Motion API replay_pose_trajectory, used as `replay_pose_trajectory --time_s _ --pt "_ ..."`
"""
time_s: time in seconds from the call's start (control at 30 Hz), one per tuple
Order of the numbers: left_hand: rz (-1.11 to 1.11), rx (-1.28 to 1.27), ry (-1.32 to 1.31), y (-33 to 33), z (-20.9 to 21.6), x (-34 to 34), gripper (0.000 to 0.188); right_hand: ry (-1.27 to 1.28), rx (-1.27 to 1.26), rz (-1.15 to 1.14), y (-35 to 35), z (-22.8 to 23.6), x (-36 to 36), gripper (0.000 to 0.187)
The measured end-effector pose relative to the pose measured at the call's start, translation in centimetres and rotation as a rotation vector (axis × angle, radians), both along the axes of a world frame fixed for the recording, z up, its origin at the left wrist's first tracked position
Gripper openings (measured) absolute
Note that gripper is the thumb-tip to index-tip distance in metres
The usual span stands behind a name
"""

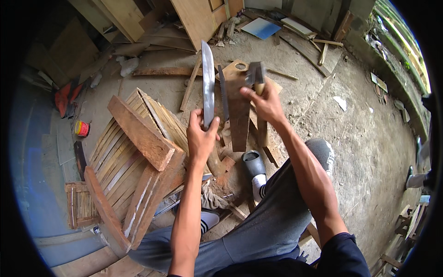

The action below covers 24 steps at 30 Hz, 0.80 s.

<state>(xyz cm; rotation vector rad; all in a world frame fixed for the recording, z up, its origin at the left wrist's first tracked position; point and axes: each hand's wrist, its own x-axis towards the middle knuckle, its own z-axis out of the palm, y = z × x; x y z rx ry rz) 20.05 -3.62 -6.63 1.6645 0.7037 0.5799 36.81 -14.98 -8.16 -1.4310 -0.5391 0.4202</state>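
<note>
My left hand is closed around the lower part of a machete, whose broad steel blade stands upright, tip away from me. A curved wooden piece below that hand may be its handle; I cannot tell. My right hand grips a hammer just under its blurred metal head, and the wooden shaft hangs down below. Between the two hands, a brown board-like piece lies beside a dark toothed saw blade. Machete and hammer are apart.
A slatted wooden frame with thick beams stands at my left, near a red-and-yellow tub. Wood scraps and a blue panel lie at the back. My sandalled foot rests ahead. Another person's foot shows at far right.
</note>
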Motion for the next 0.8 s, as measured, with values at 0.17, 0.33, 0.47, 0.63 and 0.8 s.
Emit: replay_pose_trajectory --time_s 0.17,0.33,0.47,0.63,0.8 --pt "0.009 0.003 -0.005 -1.7 -1.2 -1.4 0.029 -0.11 0.055 -0.417 -2.1 0.5 4.4 0.046" --pt "0.141 0.121 0.029 -1.6 -1.7 -2.3 0.036 0.178 0.517 -0.605 -6.7 0.7 9.1 0.046" --pt "0.167 0.125 -0.052 -2.1 -3.1 -3.2 0.048 0.39 0.748 -0.53 -12.3 0.7 11.8 0.043" --pt "-0.019 0.009 -0.101 -3.7 -5.0 -3.2 0.063 0.512 0.913 -0.819 -15.3 0.2 13.0 0.046" --pt "-0.037 -0.103 -0.309 -3.1 -4.2 -0.1 0.07 0.633 0.966 -0.845 -15.6 -0.7 13.4 0.046"
